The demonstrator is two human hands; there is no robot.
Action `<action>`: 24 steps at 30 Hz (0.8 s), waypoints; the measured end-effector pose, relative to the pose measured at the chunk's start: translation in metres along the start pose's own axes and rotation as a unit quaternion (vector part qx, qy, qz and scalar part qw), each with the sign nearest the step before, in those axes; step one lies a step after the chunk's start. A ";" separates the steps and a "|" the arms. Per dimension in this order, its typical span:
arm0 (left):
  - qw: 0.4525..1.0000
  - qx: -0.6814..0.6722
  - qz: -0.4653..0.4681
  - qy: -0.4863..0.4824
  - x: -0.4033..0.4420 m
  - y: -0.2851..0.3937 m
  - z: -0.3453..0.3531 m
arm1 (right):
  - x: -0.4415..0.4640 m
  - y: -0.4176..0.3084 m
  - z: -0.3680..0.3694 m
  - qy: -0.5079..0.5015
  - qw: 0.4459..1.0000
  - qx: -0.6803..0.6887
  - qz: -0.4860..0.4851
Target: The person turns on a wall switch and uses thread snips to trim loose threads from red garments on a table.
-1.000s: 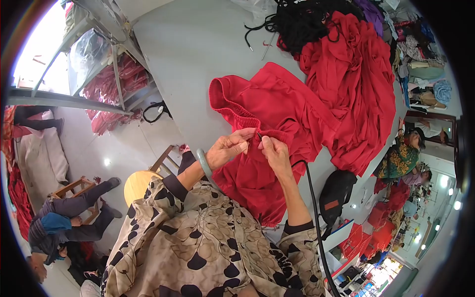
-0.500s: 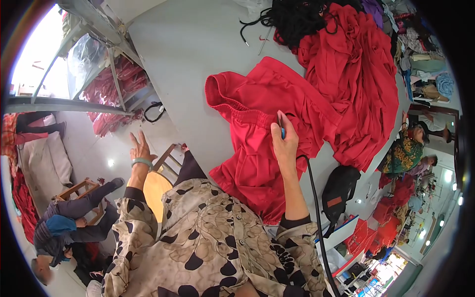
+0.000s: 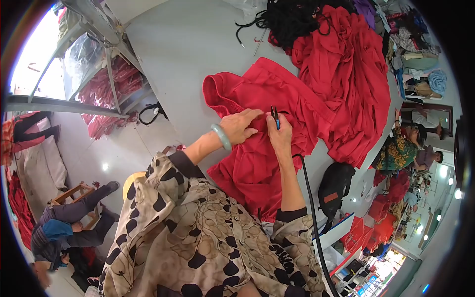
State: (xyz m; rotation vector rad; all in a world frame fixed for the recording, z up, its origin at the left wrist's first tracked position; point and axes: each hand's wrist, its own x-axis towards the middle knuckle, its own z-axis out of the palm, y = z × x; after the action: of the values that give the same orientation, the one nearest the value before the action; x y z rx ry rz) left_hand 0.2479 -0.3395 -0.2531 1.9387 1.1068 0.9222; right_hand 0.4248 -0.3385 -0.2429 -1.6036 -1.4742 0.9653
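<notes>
A red elastic-waist garment (image 3: pixel 247 163) lies spread on the grey table, its gathered waistband opening toward the upper left. My right hand (image 3: pixel 281 138) is over its middle, closed around small thread snips (image 3: pixel 274 118) with a blue handle and dark pointed blades. The blades point away from me and look slightly apart. My left hand (image 3: pixel 238 127), with a pale green bangle on the wrist, rests on the garment by the waistband. Its thumb and fingers are apart, and the two hands are close together without touching.
Red garments (image 3: pixel 346 84) are heaped at the table's right, beside black cords (image 3: pixel 292 22). A black pouch (image 3: pixel 335 185) lies at the near right edge, with a dark cable (image 3: pixel 311 208) alongside. A metal rack (image 3: pixel 116 74) stands left. A person (image 3: pixel 64 225) sits at lower left.
My left hand has moved right, from beyond the table's edge onto the red garment. My right hand still holds the snips, their blades now more visible.
</notes>
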 end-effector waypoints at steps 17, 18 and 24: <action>0.963 -0.227 -0.135 -0.048 0.001 -0.002 0.000 | -0.046 -0.018 0.025 0.118 0.989 -0.088 0.002; 0.951 -0.278 -0.135 -0.007 0.000 0.003 0.003 | -0.047 -0.015 0.025 0.128 0.987 -0.100 -0.021; 0.923 -0.317 -0.208 -0.060 0.004 -0.009 0.005 | -0.054 -0.017 0.033 0.194 0.974 -0.111 -0.023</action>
State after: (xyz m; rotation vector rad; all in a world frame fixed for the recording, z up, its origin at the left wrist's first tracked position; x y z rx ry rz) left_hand 0.2501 -0.3333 -0.2616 1.1559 0.9420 0.7828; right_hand 0.3841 -0.3897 -0.2396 -1.7861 -1.3697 0.4351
